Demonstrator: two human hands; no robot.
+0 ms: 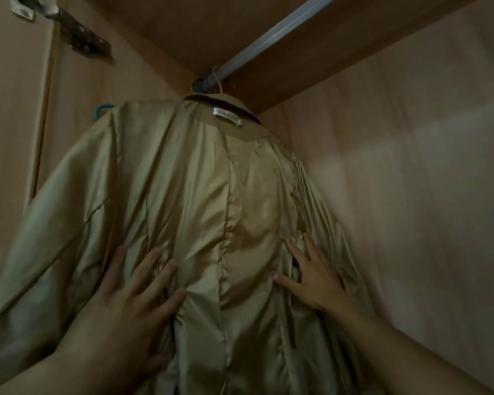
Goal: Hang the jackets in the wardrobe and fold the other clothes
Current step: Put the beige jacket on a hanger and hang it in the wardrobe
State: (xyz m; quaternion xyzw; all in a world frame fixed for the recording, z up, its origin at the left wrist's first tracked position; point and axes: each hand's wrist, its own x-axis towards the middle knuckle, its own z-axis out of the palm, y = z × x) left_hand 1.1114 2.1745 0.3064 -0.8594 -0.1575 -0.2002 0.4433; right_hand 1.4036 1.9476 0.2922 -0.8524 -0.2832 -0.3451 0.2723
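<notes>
A tan jacket with a shiny olive-gold satin lining [200,201] hangs inside a wooden wardrobe [411,166], lining side facing the camera, collar up at the pale metal hanging rail [271,41]. A thin pink hanger hook [218,79] loops over the rail just above the collar; a white sewn-in label [226,115] sits below the neckline. The left hand [131,295] lies flat on the lining left of the centre seam, fingers spread and nearly straight, the fabric puckered under the fingertips. The right hand [311,277] rests on the lining right of the seam, fingers extended and splayed, thumb pointing toward the seam; neither hand curls round or pinches cloth. The jacket's middle panel lies between the two hands, its sleeves draping outward past both wrists. Behind the left shoulder of the jacket a teal hanger hook [102,109] peeks out. At upper left a dark metal door hinge [77,35] is fixed to the wardrobe's side panel. The wardrobe's back wall stands close behind the jacket on the right. The picture is dim and slightly blurred.
</notes>
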